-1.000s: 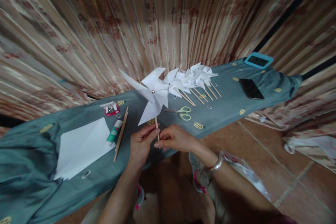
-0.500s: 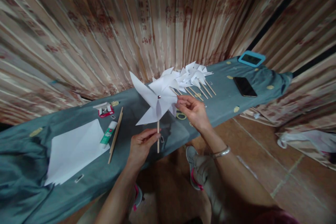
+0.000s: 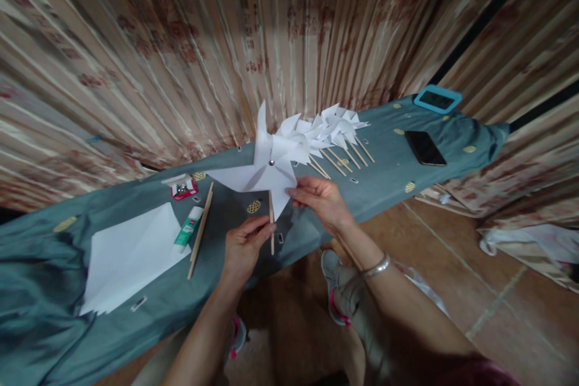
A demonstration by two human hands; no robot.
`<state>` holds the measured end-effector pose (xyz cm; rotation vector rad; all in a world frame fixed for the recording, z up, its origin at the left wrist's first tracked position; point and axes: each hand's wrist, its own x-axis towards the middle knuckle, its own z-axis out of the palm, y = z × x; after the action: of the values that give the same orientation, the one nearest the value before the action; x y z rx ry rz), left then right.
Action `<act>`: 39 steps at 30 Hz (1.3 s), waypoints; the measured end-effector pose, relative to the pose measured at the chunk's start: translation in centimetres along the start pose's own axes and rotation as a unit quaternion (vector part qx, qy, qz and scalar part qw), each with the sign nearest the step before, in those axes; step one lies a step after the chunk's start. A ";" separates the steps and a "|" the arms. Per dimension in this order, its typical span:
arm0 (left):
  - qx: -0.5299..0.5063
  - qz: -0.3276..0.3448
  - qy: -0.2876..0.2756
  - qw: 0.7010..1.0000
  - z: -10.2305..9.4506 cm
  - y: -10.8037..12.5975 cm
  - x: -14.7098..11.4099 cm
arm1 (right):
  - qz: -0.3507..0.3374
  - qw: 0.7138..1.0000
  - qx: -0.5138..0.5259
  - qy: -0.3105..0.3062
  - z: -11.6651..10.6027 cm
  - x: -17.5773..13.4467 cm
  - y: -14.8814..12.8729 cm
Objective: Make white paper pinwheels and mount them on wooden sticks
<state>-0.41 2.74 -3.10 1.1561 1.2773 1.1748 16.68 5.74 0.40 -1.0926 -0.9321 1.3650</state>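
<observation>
A white paper pinwheel point(image 3: 265, 170) with a shiny pin at its centre is held up over the middle of the table. My left hand point(image 3: 244, 247) is closed around its thin wooden stick point(image 3: 272, 240), below the blades. With thumb and fingers, my right hand point(image 3: 320, 200) pinches the edge of a blade on the pinwheel's right side. Just behind lie several finished-looking white pinwheels point(image 3: 332, 129) in an overlapping row, their sticks pointing toward me.
On the green-cloth table point(image 3: 362, 187), a paper stack point(image 3: 131, 259), a green-and-white glue stick point(image 3: 187, 229), loose sticks point(image 3: 201, 230) and a red box of pins point(image 3: 181, 187) lie left. A black phone point(image 3: 425, 148) and a blue-framed device point(image 3: 437, 99) are right. Curtains hang behind.
The pinwheel's blades have turned about the pin. My right hand has moved slightly down and left, while my left hand stays on the stick.
</observation>
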 end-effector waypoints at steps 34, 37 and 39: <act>-0.001 0.019 0.000 1.000 0.1 0.3 0.3 | -0.016 0.999 -0.030 -0.022 0.6 -1.2 0.6; 0.016 0.028 -0.006 0.999 -0.1 0.3 0.3 | 0.006 0.993 -0.028 -0.114 2.1 -2.6 1.2; 0.021 0.026 -0.011 0.999 -0.3 0.3 0.4 | 0.010 0.982 -0.047 -0.182 2.7 -3.4 1.5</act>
<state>-0.71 3.11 -2.82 1.2362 1.2674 1.1739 13.64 2.41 0.04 -0.9371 -1.2640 1.5822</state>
